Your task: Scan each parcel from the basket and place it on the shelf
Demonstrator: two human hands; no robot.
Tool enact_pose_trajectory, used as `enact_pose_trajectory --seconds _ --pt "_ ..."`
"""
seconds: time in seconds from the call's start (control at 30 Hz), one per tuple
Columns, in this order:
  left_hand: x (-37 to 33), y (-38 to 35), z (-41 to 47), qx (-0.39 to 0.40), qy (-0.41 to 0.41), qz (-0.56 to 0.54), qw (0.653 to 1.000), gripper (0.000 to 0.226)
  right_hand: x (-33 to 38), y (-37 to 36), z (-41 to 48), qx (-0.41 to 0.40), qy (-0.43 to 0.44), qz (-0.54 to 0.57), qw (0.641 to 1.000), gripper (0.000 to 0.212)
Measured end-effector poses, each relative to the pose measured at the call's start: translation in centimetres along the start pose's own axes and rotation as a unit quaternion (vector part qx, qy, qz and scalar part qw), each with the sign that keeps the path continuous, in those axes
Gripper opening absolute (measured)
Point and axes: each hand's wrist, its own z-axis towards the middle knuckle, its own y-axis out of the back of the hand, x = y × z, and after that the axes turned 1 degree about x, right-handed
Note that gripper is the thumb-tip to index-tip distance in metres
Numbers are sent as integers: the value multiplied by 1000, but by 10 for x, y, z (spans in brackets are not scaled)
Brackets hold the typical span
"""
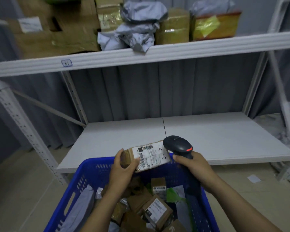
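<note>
1. The step in hand looks like the scan. The parcel (148,155) is held up over the far rim of the basket (84,180), label facing up, with the scanner (177,145) aimed down at its right end.
2. The left grip (122,166) is curled round the parcel's left end, so the label is left uncovered.
3. The right grip (191,164) is wrapped tight round the scanner handle. The scanner head sits just beside the parcel's right edge; whether they're touching can't be told.
4. A red light can be seen on the scanner, but whether the read went through can't be told.
5. Next move, probably: the parcel gets carried forward and set flat on the lower shelf (208,134) right behind the basket, left grip only.
6. Plenty of parcels are left in the basket, so it's likely nowhere near done.
</note>
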Motion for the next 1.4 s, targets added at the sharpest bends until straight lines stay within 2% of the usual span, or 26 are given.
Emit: enact_pose_trajectory --seconds 0.07,0.13,0.27,0.37,0.43,0.57,0.8,0.9,0.97,1.13,1.27,1.4 --pt "-25 -4 -1 14 -17 -8 1000 62 10 2 -9 -31 24 23 999 22" --pt "-52 -10 -1 36 -48 2 998 64 24 6 -19 -56 43 40 997 29" --pt "-115 -17 -3 110 -130 43 985 69 62 30 -29 -107 87 59 989 18" --pt "-162 -17 -1 196 -204 64 957 87 100 55 -33 -155 122 66 978 17" --pt "-193 -18 0 214 -249 72 942 85 124 73 -34 -178 134 85 971 13" --pt "-262 -30 5 177 -375 105 904 73 165 113 -36 -232 170 105 952 5" --pt "-366 -90 15 29 -567 151 809 83 215 195 -29 -327 218 107 913 8" --pt "-399 -127 28 -10 -604 151 783 84 230 229 -17 -351 228 136 898 18" --pt "-415 -154 39 -30 -622 159 766 80 237 249 -9 -359 229 136 895 17" --pt "-441 -222 72 -77 -663 280 690 60 243 285 12 -357 233 131 895 16" --pt "-452 -262 101 -90 -639 328 690 63 235 305 31 -347 231 121 901 16" --pt "-460 -274 125 -94 -589 339 728 54 218 317 50 -342 230 101 906 19"
